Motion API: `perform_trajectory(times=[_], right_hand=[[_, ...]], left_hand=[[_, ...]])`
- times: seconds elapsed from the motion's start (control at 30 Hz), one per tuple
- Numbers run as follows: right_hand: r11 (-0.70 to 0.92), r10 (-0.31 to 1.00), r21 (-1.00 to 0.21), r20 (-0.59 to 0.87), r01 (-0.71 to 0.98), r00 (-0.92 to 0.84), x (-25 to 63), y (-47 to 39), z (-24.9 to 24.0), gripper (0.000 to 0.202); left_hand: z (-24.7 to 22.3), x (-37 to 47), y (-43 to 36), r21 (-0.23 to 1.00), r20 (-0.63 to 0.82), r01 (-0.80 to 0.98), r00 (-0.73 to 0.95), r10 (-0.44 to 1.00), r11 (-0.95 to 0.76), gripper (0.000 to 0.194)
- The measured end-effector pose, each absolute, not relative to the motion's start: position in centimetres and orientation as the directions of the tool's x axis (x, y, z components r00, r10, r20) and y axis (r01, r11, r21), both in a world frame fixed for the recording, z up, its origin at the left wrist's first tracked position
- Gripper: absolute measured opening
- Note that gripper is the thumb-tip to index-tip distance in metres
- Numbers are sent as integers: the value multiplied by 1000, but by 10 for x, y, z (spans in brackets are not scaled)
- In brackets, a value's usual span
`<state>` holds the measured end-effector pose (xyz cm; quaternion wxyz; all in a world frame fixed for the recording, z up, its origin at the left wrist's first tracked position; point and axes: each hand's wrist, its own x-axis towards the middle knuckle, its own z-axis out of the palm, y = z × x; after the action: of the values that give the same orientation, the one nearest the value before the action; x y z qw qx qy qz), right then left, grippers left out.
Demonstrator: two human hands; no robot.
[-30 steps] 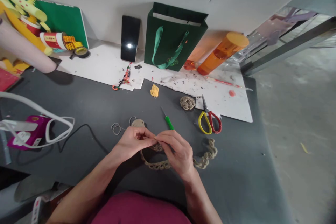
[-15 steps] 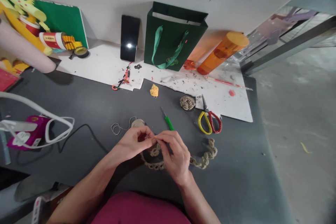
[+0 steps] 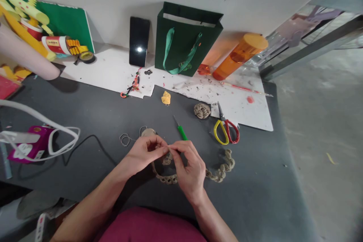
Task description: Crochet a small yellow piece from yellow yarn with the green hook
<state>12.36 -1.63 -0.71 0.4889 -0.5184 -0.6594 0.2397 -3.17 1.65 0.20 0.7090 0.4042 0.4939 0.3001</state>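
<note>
My left hand (image 3: 147, 153) and my right hand (image 3: 189, 168) meet above the dark grey table, thumbs and forefingers pinched together. Between the fingertips is part of a beige crocheted strip (image 3: 167, 179), which curves below my hands; the exact spot gripped is too small to make out. A curled beige length (image 3: 222, 171) extends to the right of my right hand. Behind my left hand sits a ball of beige yarn (image 3: 148, 132), with a loose strand looping left. A green-handled crochet hook (image 3: 182, 132) lies just beyond my right hand.
Scissors (image 3: 227, 131) with yellow and red handles lie near a coiled beige piece (image 3: 202, 110). Farther back stand a dark green bag (image 3: 185, 45), a phone (image 3: 138, 41) and an orange bottle (image 3: 238, 58). A purple box (image 3: 35, 141) with white cables is at left.
Both hands keep their pinch at nearly the same place, with only slight finger movement. The small crocheted part under the fingertips has shifted a little.
</note>
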Motion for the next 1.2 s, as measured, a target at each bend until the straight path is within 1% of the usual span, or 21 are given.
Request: perform_trajectory(times=[0.07, 0.13, 0.23, 0.3, 0.5, 0.7, 0.73, 0.8, 0.9, 0.97, 1.03, 1.13, 1.2], right_hand=[[347, 913, -814, 406, 465, 30, 123, -16, -7, 18], [365, 899, -793, 436, 488, 36, 122, -17, -7, 18], [416, 869, -750, 495, 514, 18, 123, -16, -6, 19], [460, 847, -724, 531, 514, -10, 124, -16, -4, 21], [586, 779, -655, 618, 477, -108, 132, -15, -3, 29], [657, 732, -588, 646, 472, -215, 141, -14, -7, 39], [656, 735, -593, 643, 466, -216, 142, -14, -7, 37], [609, 779, -664, 602, 433, -172, 141, -16, -6, 31], [432, 894, -831, 445, 352, -48, 138, -18, -7, 16], [322, 944, -896, 328, 306, -33, 136, -18, -7, 9], [267, 964, -926, 259, 268, -66, 135, -16, -6, 6], [237, 971, -948, 226, 215, -74, 133, -12, -5, 1], [216, 976, -958, 210, 190, -53, 133, -11, -5, 3]], left_hand=[[1, -28, 15, 886, -436, -42, 268, 859, 462, 28], [-1, -27, 13, 866, -453, -102, 253, 855, 489, 27], [-2, -29, 13, 771, -510, -232, 334, 793, 593, 32], [-2, -31, 14, 714, -525, -274, 399, 752, 644, 36], [0, -35, 17, 617, -553, -290, 503, 665, 732, 41], [-1, -35, 17, 579, -564, -323, 504, 654, 748, 39], [0, -35, 17, 576, -565, -327, 503, 654, 749, 38], [0, -35, 17, 572, -565, -336, 500, 657, 748, 38], [2, -34, 17, 574, -562, -350, 488, 667, 740, 38], [3, -33, 17, 578, -561, -358, 479, 676, 733, 38], [3, -33, 17, 584, -557, -364, 470, 684, 726, 38], [3, -32, 16, 599, -551, -368, 456, 699, 711, 35], [2, -32, 15, 618, -546, -364, 439, 714, 697, 35]])
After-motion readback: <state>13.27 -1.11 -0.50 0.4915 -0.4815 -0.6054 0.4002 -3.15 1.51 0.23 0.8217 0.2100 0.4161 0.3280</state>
